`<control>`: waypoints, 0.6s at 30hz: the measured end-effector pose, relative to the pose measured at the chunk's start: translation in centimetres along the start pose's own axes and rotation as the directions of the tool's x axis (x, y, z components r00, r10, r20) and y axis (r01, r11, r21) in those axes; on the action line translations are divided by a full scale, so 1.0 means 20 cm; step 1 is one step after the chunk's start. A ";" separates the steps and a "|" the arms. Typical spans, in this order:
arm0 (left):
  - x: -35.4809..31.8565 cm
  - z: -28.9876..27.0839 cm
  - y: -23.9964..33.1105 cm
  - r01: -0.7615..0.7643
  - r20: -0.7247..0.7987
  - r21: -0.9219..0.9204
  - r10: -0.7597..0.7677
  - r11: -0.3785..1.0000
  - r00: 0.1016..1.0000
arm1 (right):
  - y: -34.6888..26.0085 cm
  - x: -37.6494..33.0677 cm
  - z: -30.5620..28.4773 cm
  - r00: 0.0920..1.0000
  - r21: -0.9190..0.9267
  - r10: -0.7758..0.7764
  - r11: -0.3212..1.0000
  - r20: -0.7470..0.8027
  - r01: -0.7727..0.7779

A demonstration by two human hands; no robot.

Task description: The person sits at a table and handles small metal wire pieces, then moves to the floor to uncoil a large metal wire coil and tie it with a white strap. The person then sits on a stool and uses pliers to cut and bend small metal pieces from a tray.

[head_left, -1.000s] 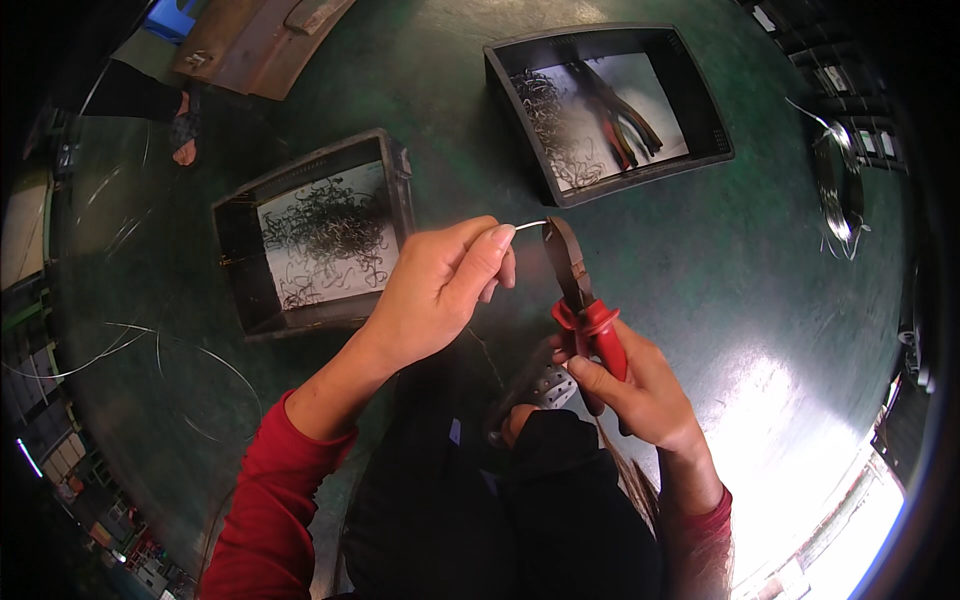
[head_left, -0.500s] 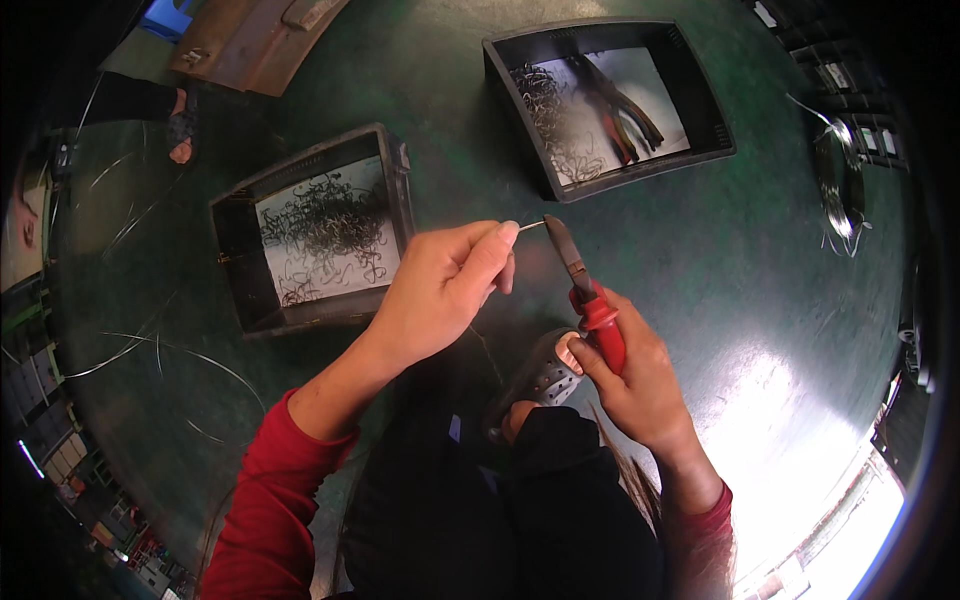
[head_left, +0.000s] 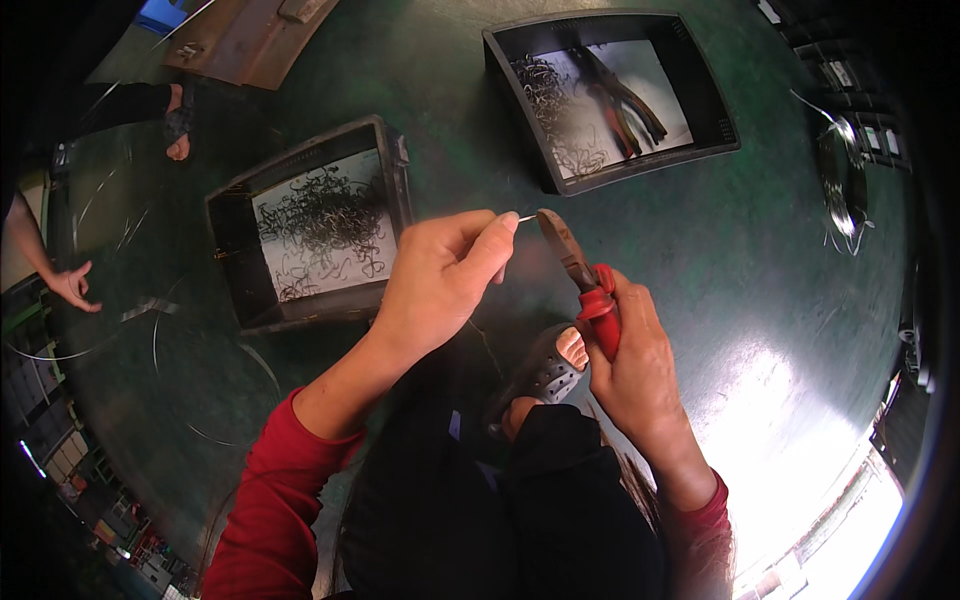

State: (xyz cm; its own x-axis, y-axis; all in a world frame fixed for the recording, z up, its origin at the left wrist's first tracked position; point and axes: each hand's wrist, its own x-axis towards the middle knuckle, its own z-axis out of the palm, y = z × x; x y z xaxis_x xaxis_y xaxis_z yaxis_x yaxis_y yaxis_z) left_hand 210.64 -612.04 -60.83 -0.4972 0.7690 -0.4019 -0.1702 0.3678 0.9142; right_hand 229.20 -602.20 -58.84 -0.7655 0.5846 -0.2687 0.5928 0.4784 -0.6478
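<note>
My left hand [head_left: 455,265] pinches a short thin wire [head_left: 527,217] between thumb and forefinger, its end sticking out to the right. Close by that end are the jaws of the red-handled pliers [head_left: 572,255], which my right hand [head_left: 635,365] grips around the handles. To the left stands a black crate [head_left: 393,178], lined in white, with many small curved dark wire pieces [head_left: 325,220] in it. Another black crate [head_left: 565,185] at the far right holds similar pieces and a second pair of pliers [head_left: 625,105] with dark and red handles.
A coil of shiny wire [head_left: 842,185] lies on the green floor [head_left: 700,260] at the right. Loose wire strands [head_left: 155,335] lie at the left, where a co-worker's hand [head_left: 75,287] and foot [head_left: 178,130] show. My clog [head_left: 550,375] is below the pliers. A brown board [head_left: 235,45] is at the far left.
The pliers' head has shifted slightly left and up, still near the wire end. A co-worker's hand has come into view at the left, and the loose strands there have moved.
</note>
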 end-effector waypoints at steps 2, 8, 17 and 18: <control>0.00 0.00 0.00 -0.001 -0.020 -0.007 0.001 1.000 1.000 | 0.01 0.00 0.00 1.000 -0.031 -0.010 0.999 -0.007 0.010; 0.00 0.01 0.02 0.066 -0.037 0.018 -0.065 0.998 0.997 | 0.01 0.00 0.02 1.000 -0.085 -0.011 0.996 -0.021 0.010; 0.08 0.04 -0.22 -0.144 -0.046 0.134 0.152 0.980 0.987 | 0.13 0.04 0.03 0.989 0.178 0.091 0.978 0.118 -0.111; 0.13 0.04 -0.29 -0.088 -0.057 0.176 0.099 0.981 0.993 | 0.16 0.06 0.04 0.960 0.257 0.191 0.936 0.203 -0.240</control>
State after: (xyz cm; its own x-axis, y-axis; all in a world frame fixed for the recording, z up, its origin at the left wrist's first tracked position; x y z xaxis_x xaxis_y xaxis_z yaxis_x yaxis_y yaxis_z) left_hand 211.02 -611.75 -67.24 -0.5589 0.7707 -0.3060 0.0261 0.3852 0.9225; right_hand 230.03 -600.52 -61.92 -0.6729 0.5198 -0.5264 0.6746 0.1393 -0.7249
